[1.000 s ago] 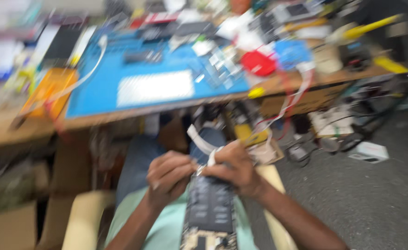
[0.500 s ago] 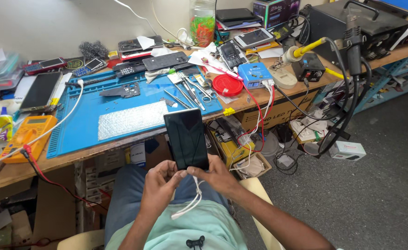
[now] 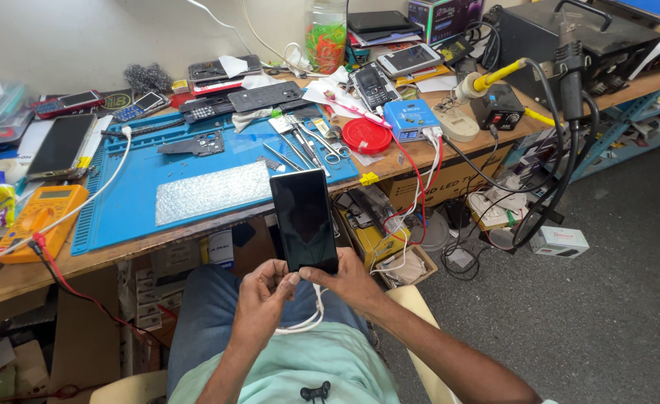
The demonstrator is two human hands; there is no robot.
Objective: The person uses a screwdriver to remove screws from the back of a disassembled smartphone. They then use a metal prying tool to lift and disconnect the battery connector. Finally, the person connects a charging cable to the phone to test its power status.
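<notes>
Head view: both hands, left (image 3: 261,301) and right (image 3: 349,280), pinch the bottom edge of a dark phone (image 3: 303,221), upright over the lap, before the blue mat (image 3: 135,179); a white cable (image 3: 306,322) loops beneath.

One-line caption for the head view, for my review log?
Both hands, left and right, hold a dark phone with white cable before a cluttered bench.

We see a pale wall (image 3: 83,37) along the top, our cluttered wooden workbench (image 3: 16,280) across the middle, grey speckled floor (image 3: 607,322) lower right.
</notes>
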